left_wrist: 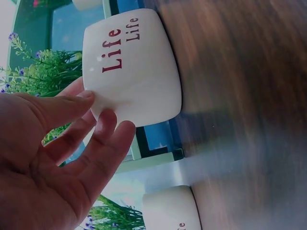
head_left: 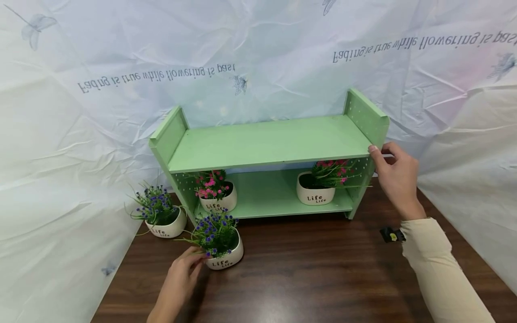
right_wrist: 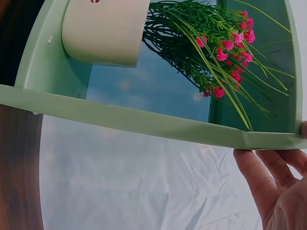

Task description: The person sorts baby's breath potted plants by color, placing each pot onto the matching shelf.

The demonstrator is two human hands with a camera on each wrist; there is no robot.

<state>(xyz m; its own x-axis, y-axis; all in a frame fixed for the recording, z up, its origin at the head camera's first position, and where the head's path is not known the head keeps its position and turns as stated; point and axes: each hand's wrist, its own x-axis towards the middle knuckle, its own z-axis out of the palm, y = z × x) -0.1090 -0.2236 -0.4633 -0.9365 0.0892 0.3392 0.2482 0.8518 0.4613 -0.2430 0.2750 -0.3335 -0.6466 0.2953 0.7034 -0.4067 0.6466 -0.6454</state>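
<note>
My left hand [head_left: 179, 278] pinches the left rim of a white "Life" flowerpot [head_left: 227, 261] holding green stems and purple flowers [head_left: 212, 231]. In the left wrist view the thumb [left_wrist: 69, 105] presses near the pot's rim, with a finger partly hidden behind it. This pot stands upright at the front left corner of a green two-tier shelf [head_left: 266, 141]. At the shelf's right side panel, my right hand [head_left: 400, 177] grips the edge, thumb at the front near the upper board. The right wrist view shows its fingers [right_wrist: 256, 177] against the panel's outer face.
On the lower tier sit two white pots of pink flowers, one left [head_left: 220, 204] and one right [head_left: 315, 196]. Another purple-flowered pot [head_left: 167, 226] stands left of the shelf on the dark wooden table [head_left: 307, 264]. Printed cloth [head_left: 274, 58] hangs behind.
</note>
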